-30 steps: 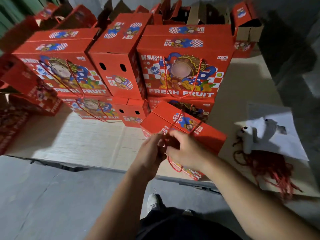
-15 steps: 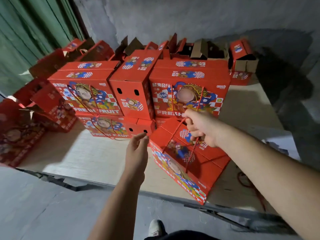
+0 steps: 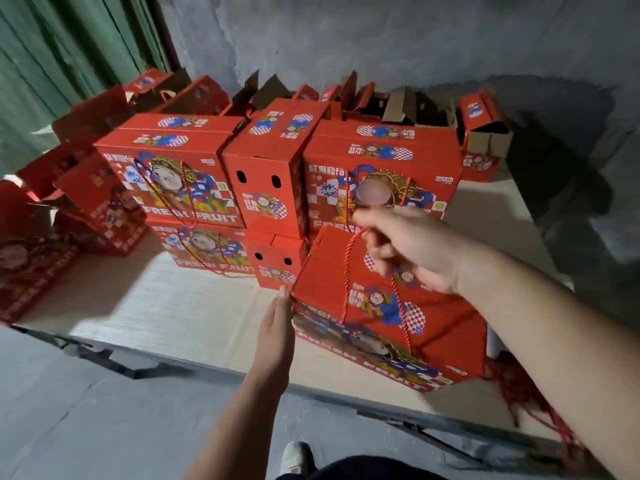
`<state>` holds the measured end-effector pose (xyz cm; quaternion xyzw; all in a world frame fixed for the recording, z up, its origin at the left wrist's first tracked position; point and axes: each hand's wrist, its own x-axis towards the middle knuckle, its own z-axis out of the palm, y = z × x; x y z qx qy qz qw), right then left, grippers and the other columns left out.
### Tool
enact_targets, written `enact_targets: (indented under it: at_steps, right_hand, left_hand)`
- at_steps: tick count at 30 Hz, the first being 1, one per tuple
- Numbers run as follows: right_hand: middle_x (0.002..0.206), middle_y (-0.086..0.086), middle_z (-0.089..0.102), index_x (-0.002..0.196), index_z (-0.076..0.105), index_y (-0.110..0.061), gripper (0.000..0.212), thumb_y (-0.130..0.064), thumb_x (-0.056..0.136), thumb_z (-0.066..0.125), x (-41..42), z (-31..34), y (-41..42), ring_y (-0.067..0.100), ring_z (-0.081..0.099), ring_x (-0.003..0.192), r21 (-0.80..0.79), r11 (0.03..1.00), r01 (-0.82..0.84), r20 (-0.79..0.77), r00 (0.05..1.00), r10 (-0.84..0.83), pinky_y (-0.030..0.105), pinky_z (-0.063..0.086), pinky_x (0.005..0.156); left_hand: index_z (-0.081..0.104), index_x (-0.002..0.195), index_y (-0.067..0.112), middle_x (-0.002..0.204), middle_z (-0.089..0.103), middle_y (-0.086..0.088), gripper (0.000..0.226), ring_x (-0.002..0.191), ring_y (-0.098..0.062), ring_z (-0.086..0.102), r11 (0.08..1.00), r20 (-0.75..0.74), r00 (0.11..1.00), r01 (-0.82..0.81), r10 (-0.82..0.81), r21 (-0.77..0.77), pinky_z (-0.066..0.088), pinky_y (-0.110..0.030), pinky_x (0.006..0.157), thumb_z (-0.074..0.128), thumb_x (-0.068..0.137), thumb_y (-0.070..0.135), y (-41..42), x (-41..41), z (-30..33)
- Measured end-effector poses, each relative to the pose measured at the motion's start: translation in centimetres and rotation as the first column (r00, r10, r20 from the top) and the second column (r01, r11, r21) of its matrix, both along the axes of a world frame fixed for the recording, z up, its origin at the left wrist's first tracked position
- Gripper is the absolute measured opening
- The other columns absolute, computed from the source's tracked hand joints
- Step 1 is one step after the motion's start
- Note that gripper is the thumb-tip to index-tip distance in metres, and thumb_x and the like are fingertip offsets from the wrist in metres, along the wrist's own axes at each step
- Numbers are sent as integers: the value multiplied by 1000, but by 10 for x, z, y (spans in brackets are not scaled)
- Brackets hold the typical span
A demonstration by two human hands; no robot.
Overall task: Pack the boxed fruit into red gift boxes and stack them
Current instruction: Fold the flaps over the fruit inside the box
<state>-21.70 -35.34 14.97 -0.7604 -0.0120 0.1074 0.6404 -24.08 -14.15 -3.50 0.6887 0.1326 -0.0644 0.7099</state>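
A closed red gift box (image 3: 332, 282) printed "FRESH FRUIT" hangs tilted above the front of the wooden platform (image 3: 194, 310). My right hand (image 3: 405, 247) grips its red rope handles (image 3: 349, 261) from above. My left hand (image 3: 277, 330) reaches forward with straight fingers, its fingertips touching the box's near left corner. Behind it stands a two-high stack of closed red gift boxes (image 3: 180, 168), with another stacked box (image 3: 381, 157) directly behind my right hand.
Open, unfilled red boxes (image 3: 481, 133) with raised flaps line the grey back wall. More red boxes (image 3: 104, 202) lie at the left near a green curtain (image 3: 69, 46). Loose red cords (image 3: 519, 389) trail off the platform's right front. My shoe (image 3: 298, 457) stands on the concrete floor.
My right hand has lifted the box by its handles and swung it toward the stack. My left hand let go of the cords, opened, and now touches the box's corner.
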Motion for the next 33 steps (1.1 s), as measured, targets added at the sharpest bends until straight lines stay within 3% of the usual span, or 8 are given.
enact_targets:
  at_steps: [4, 9, 12, 14, 17, 21, 28, 33]
  right_hand:
    - [57, 6, 64, 59, 67, -23, 48, -46, 100, 60, 8, -19, -22, 18, 55, 45, -246, 954, 170, 252, 962, -106, 33, 51, 54]
    - [66, 5, 70, 72, 71, -14, 47, -47, 100, 56, -2, -83, -43, 26, 69, 66, -407, 890, 205, 232, 966, -117, 47, 56, 72]
    - [118, 5, 71, 115, 75, -18, 45, -52, 94, 54, -23, -135, -59, 24, 64, 113, -523, 757, 392, 318, 914, -253, 38, 51, 95]
    - [153, 10, 47, 153, 44, -19, 67, -52, 97, 60, -43, -170, -76, 27, 45, 139, -630, 650, 424, 173, 893, -415, 45, 40, 112]
    - [145, 6, 56, 153, 35, -29, 70, -50, 95, 67, -63, -201, -75, 29, 57, 127, -339, 849, 406, -310, 804, -508, 53, 44, 111]
    - [123, -8, 68, 139, 46, -40, 49, -41, 95, 68, -59, -194, -51, 19, 67, 107, -253, 860, 444, -197, 846, -495, 52, 54, 100]
    - [149, -14, 52, 158, 25, -42, 73, -38, 97, 64, -29, -156, 34, 19, 55, 128, -276, 919, 281, 0, 956, -293, 48, 48, 106]
    - [161, -16, 36, 161, 18, -44, 76, -38, 99, 62, -1, -139, 115, 15, 40, 144, -223, 953, 205, 29, 979, -204, 43, 37, 116]
  left_hand:
    - [80, 99, 42, 110, 79, 18, 57, 110, -5, 70, 996, -98, 994, 34, -42, -88, 46, -28, 91, 32, 99, 73, 0, 1, -14]
    - [70, 127, 30, 122, 77, 9, 47, 106, -6, 73, 994, -137, 986, 85, -93, -66, 50, -27, 82, 52, 98, 62, -6, -5, -33]
    - [65, 127, 37, 116, 77, 16, 24, 103, -1, 73, 998, -108, 993, 55, -57, -20, 52, -16, 75, 58, 105, 46, -7, -5, -42]
    - [63, 128, 41, 113, 76, 23, 24, 104, 5, 71, 996, -102, 991, 87, -88, -12, 53, -9, 70, 58, 105, 45, -8, -6, -46]
    - [60, 140, 37, 121, 76, 17, 37, 111, -2, 71, 986, -80, 983, 166, -167, -11, 53, -18, 85, 59, 104, 46, -7, -7, -44]
    - [60, 143, 34, 128, 74, 10, 50, 117, -10, 71, 987, -70, 984, 159, -161, -39, 55, -35, 102, 69, 98, 53, 17, -7, -36]
    - [64, 141, 29, 132, 73, -2, 47, 125, -22, 68, 1000, -19, 1000, -8, 8, -6, 48, -43, 108, 70, 96, 40, 112, -18, -15]
    - [66, 138, 25, 126, 76, -1, 40, 116, -19, 72, 983, 60, 981, -186, 185, 9, 57, -34, 98, 71, 99, 25, 192, 8, 9]
